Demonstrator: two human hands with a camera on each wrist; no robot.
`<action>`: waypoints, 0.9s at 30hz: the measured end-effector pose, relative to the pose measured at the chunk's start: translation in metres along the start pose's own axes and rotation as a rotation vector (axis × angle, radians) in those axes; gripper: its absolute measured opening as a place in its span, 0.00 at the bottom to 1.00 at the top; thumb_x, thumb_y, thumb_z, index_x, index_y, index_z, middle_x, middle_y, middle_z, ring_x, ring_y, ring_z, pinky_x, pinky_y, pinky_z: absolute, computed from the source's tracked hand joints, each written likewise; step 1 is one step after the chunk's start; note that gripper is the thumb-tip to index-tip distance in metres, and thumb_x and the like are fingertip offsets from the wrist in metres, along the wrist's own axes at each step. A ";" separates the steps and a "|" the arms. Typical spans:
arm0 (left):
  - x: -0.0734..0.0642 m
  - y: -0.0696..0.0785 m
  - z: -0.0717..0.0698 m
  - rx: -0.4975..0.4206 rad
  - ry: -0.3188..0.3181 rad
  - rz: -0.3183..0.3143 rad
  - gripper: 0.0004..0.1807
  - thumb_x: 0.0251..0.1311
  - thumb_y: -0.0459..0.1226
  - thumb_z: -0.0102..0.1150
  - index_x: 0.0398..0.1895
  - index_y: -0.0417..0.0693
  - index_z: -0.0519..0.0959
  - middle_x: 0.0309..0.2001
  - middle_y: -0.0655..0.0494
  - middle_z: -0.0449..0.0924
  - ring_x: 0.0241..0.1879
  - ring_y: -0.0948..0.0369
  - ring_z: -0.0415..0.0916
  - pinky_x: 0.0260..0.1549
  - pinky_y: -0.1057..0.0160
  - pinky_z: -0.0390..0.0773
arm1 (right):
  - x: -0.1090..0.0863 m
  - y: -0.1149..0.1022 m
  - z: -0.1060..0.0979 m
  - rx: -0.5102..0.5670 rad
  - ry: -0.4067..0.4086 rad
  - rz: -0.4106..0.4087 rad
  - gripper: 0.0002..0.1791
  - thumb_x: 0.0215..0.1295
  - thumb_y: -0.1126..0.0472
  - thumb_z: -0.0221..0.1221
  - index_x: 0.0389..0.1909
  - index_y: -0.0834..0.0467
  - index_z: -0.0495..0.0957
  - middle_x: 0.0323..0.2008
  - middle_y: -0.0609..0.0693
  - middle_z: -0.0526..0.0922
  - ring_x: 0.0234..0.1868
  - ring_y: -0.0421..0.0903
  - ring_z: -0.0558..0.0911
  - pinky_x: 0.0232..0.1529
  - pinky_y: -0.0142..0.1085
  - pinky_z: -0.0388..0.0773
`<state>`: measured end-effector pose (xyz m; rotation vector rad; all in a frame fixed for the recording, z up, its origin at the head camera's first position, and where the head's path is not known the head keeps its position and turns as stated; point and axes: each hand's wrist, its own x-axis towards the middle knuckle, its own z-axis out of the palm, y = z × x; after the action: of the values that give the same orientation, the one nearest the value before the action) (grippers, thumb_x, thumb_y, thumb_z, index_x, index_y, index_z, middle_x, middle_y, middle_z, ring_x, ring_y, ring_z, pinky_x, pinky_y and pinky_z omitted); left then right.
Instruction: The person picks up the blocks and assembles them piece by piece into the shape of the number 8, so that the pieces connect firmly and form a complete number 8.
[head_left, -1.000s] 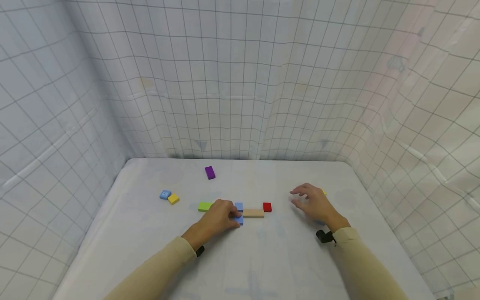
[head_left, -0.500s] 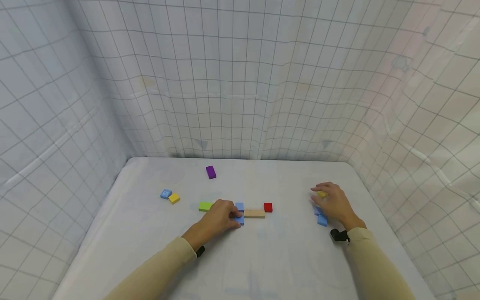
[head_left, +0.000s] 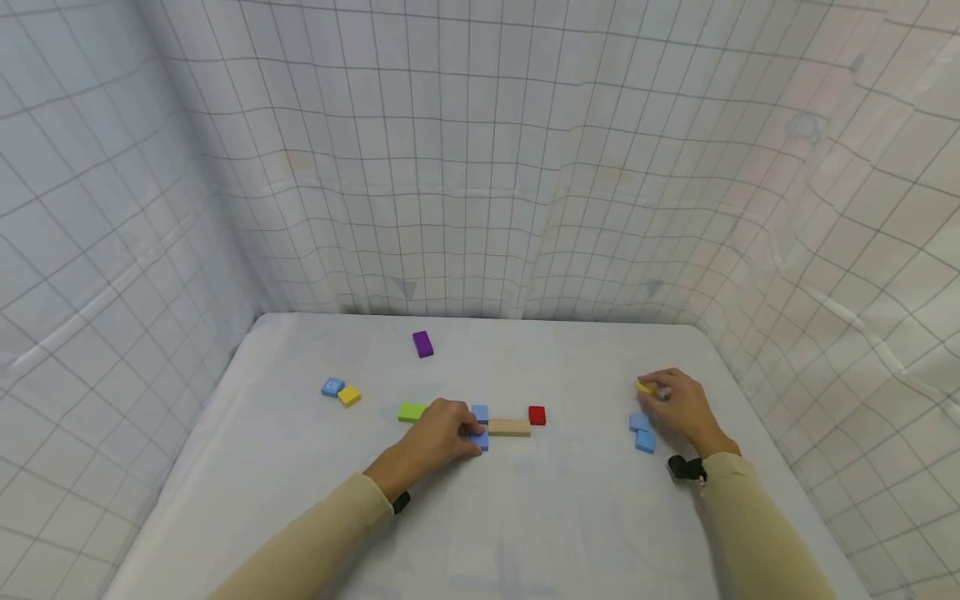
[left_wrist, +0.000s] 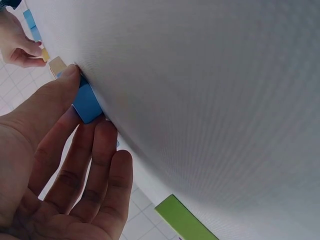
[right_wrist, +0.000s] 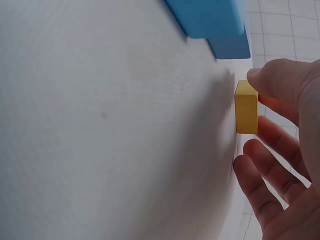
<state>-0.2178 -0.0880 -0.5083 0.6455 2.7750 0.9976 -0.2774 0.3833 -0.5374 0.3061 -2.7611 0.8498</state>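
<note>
My left hand (head_left: 442,433) pinches a small blue block (left_wrist: 88,102) between thumb and fingers on the white table. Just behind it sits a second blue block (head_left: 480,412), and a plain wooden block (head_left: 509,427) lies along its right. Past the wooden block's far right end is a red block (head_left: 537,415). A lime-green block (head_left: 412,412) is partly covered by my left hand. Over at the right, my right hand (head_left: 681,407) pinches a yellow block (right_wrist: 246,107) with thumb and fingertips. Two blue blocks (head_left: 645,442) lie together on the near side of that hand.
A purple block (head_left: 423,343) lies toward the table's back edge. At the left, a blue block (head_left: 332,387) with a mark on top rests beside another yellow block (head_left: 348,396). Grid-patterned white curtains (head_left: 465,167) enclose the table (head_left: 555,517) at the back and sides.
My right hand has moved right, over to the yellow block, and its fingers have closed on it. The two blue blocks near it have come into sight. My left hand stays in place.
</note>
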 end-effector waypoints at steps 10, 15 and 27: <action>0.006 -0.021 0.009 0.024 0.019 0.102 0.15 0.61 0.35 0.90 0.49 0.41 0.97 0.44 0.52 0.96 0.44 0.61 0.90 0.52 0.57 0.94 | 0.000 -0.001 -0.001 0.017 0.018 0.031 0.10 0.75 0.69 0.73 0.54 0.64 0.95 0.57 0.66 0.94 0.50 0.66 0.95 0.55 0.58 0.95; 0.004 -0.011 0.007 0.001 0.005 0.025 0.14 0.60 0.33 0.90 0.48 0.41 0.97 0.44 0.52 0.96 0.46 0.59 0.90 0.56 0.52 0.94 | 0.001 -0.002 -0.002 0.017 -0.003 0.054 0.10 0.76 0.69 0.74 0.54 0.63 0.96 0.57 0.64 0.95 0.51 0.65 0.95 0.55 0.58 0.94; 0.002 -0.003 0.003 0.027 0.000 0.000 0.14 0.61 0.33 0.89 0.49 0.41 0.97 0.45 0.52 0.96 0.47 0.58 0.89 0.57 0.50 0.94 | 0.006 -0.007 -0.002 0.014 -0.054 0.069 0.10 0.75 0.67 0.76 0.54 0.59 0.96 0.54 0.61 0.97 0.51 0.59 0.95 0.51 0.37 0.88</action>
<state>-0.2199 -0.0877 -0.5122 0.6496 2.7930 0.9626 -0.2812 0.3778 -0.5306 0.2405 -2.8314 0.8903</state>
